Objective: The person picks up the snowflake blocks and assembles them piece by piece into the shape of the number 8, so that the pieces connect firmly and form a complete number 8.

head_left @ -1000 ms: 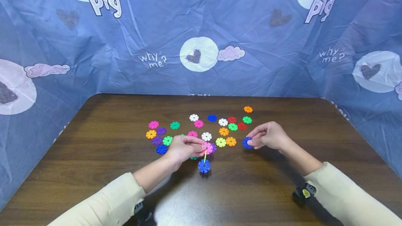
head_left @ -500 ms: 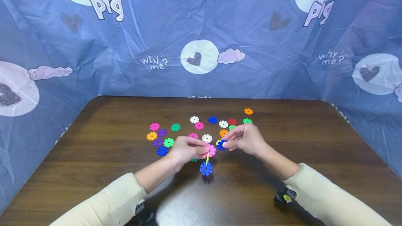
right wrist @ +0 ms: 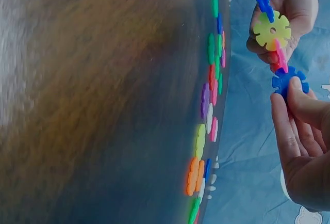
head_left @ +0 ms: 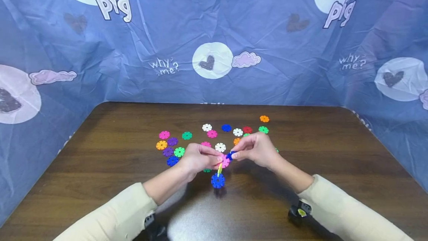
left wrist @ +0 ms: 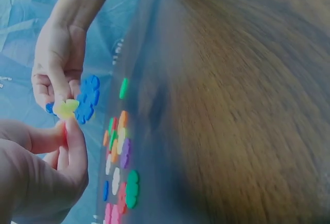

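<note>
My left hand (head_left: 197, 161) pinches a pink notched plastic disc (head_left: 225, 161) above the table. A yellow disc (right wrist: 264, 34) is slotted crosswise into the pink one, and a blue disc (head_left: 214, 181) hangs from the yellow one's other side. Between thumb and fingers, my right hand (head_left: 260, 151) pinches a second blue disc (right wrist: 281, 84). Its edge meets the pink disc's rim; how deep it sits in the slot cannot be told. In the left wrist view the pink disc is mostly hidden by fingers.
Loose notched discs in several colours lie flat behind the hands, among them white (head_left: 220, 147), purple (head_left: 168, 152), green (head_left: 179, 151) and orange (head_left: 264, 119). The brown table (head_left: 110, 170) ends at a blue printed cloth (head_left: 277, 84).
My right hand has moved left, bringing its blue disc from apart to against the pink disc and turning it edge-on. The left hand has hardly moved.
</note>
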